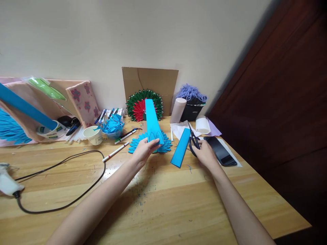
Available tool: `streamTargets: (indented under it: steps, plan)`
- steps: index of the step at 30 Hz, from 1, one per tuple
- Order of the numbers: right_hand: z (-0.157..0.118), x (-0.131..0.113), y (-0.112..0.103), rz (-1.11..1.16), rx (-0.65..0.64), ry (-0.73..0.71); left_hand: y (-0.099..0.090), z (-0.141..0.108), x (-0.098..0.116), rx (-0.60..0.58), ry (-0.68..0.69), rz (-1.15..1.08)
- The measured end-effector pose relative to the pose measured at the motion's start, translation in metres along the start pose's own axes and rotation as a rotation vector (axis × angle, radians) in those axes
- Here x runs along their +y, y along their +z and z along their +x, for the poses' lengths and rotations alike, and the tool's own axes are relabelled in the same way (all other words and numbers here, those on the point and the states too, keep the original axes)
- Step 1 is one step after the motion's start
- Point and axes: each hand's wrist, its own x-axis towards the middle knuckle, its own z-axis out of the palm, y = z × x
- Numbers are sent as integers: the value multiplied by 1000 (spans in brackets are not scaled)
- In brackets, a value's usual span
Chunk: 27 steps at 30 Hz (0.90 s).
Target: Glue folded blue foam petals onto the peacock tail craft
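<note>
My left hand [145,149] pinches the lower end of a long blue strip [152,117], which has pointed petal outlines near my fingers. Beneath and around it spreads a fan of blue petals [167,143] on the table. My right hand [204,151] is closed on the handles of black scissors [193,139], whose blades point away from me. Between the hands lies a second blue strip [181,148], flat on the wood. A green and red petal fan [157,102] stands behind the held strip, against a cardboard sheet [158,80].
A phone [221,151] lies right of my right hand. Left are a paper cup [93,135], a bowl of blue scraps [113,127], a marker [116,151] and a looped black cable [74,206]. A pink bottle [178,110] stands behind.
</note>
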Motion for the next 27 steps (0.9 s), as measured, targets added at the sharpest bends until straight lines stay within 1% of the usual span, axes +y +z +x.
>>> streamTargets:
  steps: [1,3,4,5,6,7,8,9,11,14,18,27]
  plan:
    - [-6,-9,1,194,-65,36,1,-1,1,8,3,-1]
    - [-24,-31,7,656,-297,65,1,-2,2,31,20,8]
    - [-34,-41,12,853,-396,80,1,-2,2,42,32,16]
    - [-45,-51,17,1001,-494,102,1,-1,2,53,46,22]
    - [-56,-60,23,1094,-600,132,1,-1,2,63,61,24]
    - [-65,-66,29,1136,-721,173,1,-1,2,71,75,20]
    - [-74,-70,35,1154,-795,198,1,0,2,80,88,11]
    - [-81,-71,42,1154,-835,211,1,0,2,91,101,-4]
    - [-91,-70,53,1117,-884,205,1,0,1,122,126,-36]
    - [-98,-63,61,1068,-865,140,1,0,-1,160,141,-46]
    - [-100,-60,60,1003,-847,62,1,-1,-6,155,129,-29]
    - [-95,-56,59,892,-858,0,1,-2,-11,140,120,-13]
